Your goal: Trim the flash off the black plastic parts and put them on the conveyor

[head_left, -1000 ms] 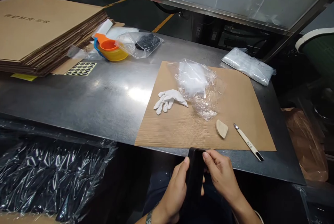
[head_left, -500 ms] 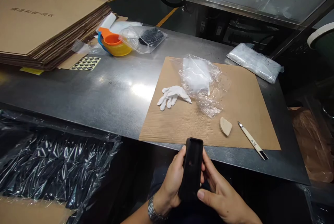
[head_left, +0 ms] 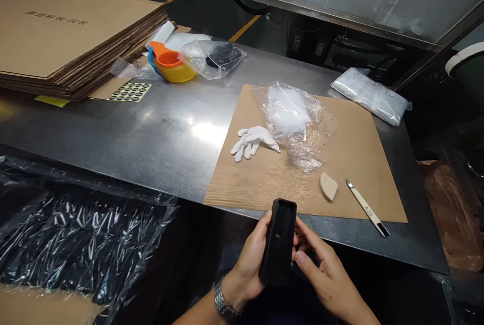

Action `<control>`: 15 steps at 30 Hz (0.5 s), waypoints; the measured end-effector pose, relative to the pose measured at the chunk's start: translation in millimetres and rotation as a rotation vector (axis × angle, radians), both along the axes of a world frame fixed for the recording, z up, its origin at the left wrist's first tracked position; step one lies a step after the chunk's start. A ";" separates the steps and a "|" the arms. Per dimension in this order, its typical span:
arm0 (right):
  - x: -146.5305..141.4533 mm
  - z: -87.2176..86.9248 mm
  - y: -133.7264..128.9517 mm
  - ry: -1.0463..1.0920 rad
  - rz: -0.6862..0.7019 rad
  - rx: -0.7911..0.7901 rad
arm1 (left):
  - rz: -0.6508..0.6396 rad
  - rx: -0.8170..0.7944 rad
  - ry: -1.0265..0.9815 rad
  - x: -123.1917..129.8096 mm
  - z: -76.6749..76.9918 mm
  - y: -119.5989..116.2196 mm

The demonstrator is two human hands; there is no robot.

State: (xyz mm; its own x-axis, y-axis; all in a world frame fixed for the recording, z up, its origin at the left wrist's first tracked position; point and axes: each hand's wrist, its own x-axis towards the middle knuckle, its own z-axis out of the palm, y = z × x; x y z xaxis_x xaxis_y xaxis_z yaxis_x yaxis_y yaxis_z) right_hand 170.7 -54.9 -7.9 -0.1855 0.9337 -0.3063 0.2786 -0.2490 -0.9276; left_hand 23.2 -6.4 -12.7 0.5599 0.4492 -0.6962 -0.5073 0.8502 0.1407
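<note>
A black oblong part with a long recess and a small hole is held upright in front of the table edge. My left hand is wrapped round its left side. On the right side, my right hand has its fingertips at the part's edge, thumb bent; what they grip is partly hidden. Beyond them a cardboard sheet bears a white glove, crumpled clear plastic bags, a beige wedge-shaped pad and a white-handled knife marked A26.
Stacked cardboard fills the metal table's back left, near a sticker sheet, nested orange and yellow scoops and a bagged black item. A wrapped packet is back right. Black plastic hangs lower left.
My right thumb has lifted off the lower part of the black piece and moved slightly up and right. The black piece is turned slightly. The whole view has shifted a little.
</note>
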 end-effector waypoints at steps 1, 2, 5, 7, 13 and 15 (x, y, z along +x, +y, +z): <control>0.5 -1.3 1.0 -0.017 -0.045 0.001 | 0.007 0.018 0.025 0.0 0.2 -0.9; 0.7 -2.9 2.1 -0.028 -0.092 0.003 | 0.013 0.037 0.047 -0.1 0.3 -2.2; -0.2 -8.5 6.2 0.001 -0.209 -0.005 | -0.019 0.154 0.048 -0.8 1.2 -7.2; -1.5 -10.6 9.1 0.064 -0.256 -0.024 | -0.060 0.267 0.041 -1.4 2.1 -9.7; -0.4 -6.5 18.5 0.303 -0.431 -0.095 | -0.115 0.395 -0.004 -2.0 4.2 -10.4; 0.5 -5.1 20.9 0.409 -0.574 -0.013 | 0.030 0.341 -0.052 -1.7 3.1 -10.3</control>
